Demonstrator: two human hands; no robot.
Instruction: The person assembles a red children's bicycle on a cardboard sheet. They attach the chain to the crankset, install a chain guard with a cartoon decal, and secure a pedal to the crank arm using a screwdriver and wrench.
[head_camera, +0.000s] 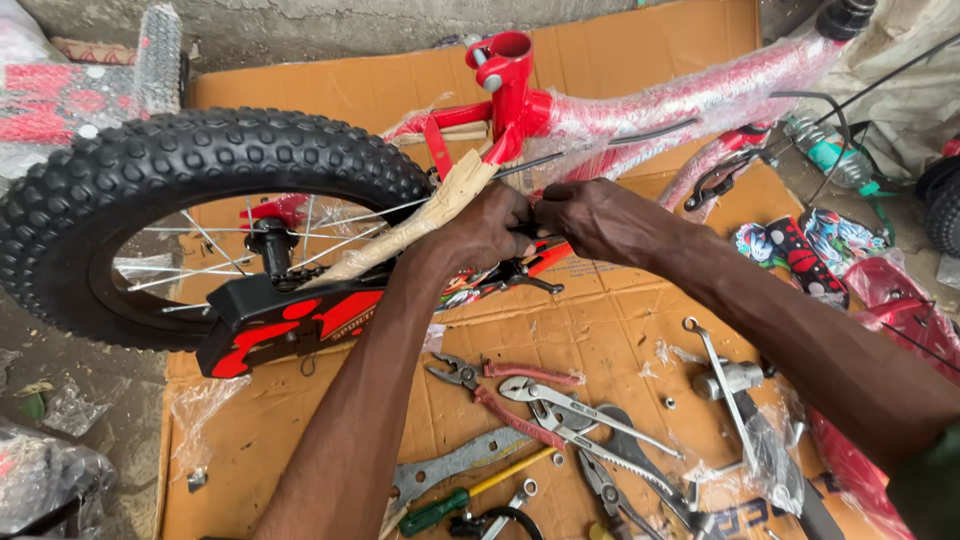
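Both my hands, left and right, together, pinching wrap on red frame just behind wheel. Step, I judge: stripping packing. Next needs firm tear. Pliers lie below hands on cardboard.

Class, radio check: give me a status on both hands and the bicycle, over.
Left hand and right hand both gripping the brown-paper wrapping on the red plastic-wrapped bicycle frame. Black knobbly tyre beside them. Metal pliers and spanners scattered on cardboard below.
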